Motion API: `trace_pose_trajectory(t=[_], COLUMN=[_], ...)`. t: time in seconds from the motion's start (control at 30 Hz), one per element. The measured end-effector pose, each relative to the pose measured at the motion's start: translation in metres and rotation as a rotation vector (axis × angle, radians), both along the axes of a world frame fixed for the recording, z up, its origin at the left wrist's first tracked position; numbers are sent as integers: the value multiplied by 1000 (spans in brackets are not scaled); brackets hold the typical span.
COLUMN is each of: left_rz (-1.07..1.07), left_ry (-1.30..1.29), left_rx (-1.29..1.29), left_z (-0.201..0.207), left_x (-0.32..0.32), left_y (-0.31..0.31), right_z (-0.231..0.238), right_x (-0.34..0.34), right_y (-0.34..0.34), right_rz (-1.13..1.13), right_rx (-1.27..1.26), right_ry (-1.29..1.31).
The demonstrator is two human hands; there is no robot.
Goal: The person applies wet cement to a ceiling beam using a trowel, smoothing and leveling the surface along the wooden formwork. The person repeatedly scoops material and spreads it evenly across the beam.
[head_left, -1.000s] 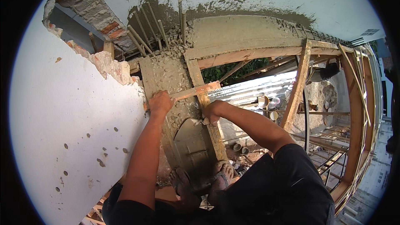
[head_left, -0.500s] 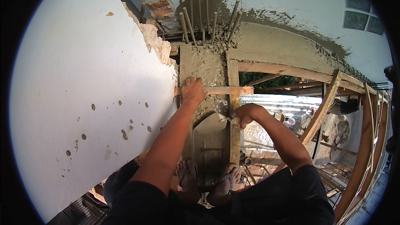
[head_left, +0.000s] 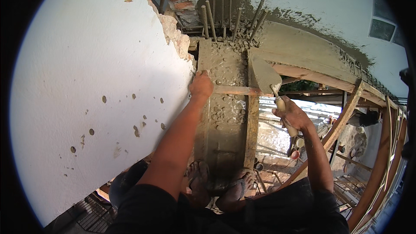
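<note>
My right hand (head_left: 294,115) is wrapped round the pale handle of a trowel (head_left: 265,76). Its pointed, mortar-smeared blade is raised at the right side of the formwork, overlapping the right end of a wooden batten (head_left: 236,90) in view. The batten lies across the formwork trough, over wet, pebbly concrete (head_left: 229,69). At the batten's left end my left hand (head_left: 201,86) is closed over it, above the left formwork board (head_left: 203,54); the fingertips are partly hidden. A right formwork board (head_left: 252,134) borders the concrete. Nearer my feet, the concrete surface sits lower and looks smoother.
Upright steel bars (head_left: 234,21) rise from the concrete's far end. A white wall (head_left: 108,69) with a broken edge stands at left. My sandalled feet (head_left: 236,188) are at the trough's near end. Right of it is a drop, with a slanting timber brace (head_left: 342,119) and buckets below.
My right hand has lifted the trowel from the concrete and swung it far and right. My left hand has slid leftward along the batten. The view has shifted slightly.
</note>
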State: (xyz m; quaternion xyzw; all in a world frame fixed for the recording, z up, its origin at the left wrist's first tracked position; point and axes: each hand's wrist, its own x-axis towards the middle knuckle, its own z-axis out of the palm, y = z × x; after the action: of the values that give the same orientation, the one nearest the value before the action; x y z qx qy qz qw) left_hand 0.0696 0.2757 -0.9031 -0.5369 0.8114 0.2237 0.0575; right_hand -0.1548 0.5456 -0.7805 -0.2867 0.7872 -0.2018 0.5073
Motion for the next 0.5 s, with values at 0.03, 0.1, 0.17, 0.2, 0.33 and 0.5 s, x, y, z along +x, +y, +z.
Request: trace_pose_trajectory(t=[0.03, 0.1, 0.17, 0.2, 0.33, 0.5], left_rz=[-12, -8, -29, -44, -35, -126], left_ry=[-24, -36, -29, -12, 1, 57], left_rx=[-1, 18, 44, 64, 77, 72], left_z=[-1, -3, -5, -6, -3, 45], left_x=[0, -2, -3, -4, -16, -43], left_y=[0, 0, -5, -8, -20, -14], right_z=[-7, -28, -42, -46, -40, -12], right_x=[15, 42, 60, 65, 78, 80], right_y=[8, 13, 19, 19, 11, -19], right_rz=[-78, -88, -149, -86, 335, 457], right_rx=[-18, 2, 22, -3, -35, -7], right_ry=[17, 9, -78, -28, 41, 230])
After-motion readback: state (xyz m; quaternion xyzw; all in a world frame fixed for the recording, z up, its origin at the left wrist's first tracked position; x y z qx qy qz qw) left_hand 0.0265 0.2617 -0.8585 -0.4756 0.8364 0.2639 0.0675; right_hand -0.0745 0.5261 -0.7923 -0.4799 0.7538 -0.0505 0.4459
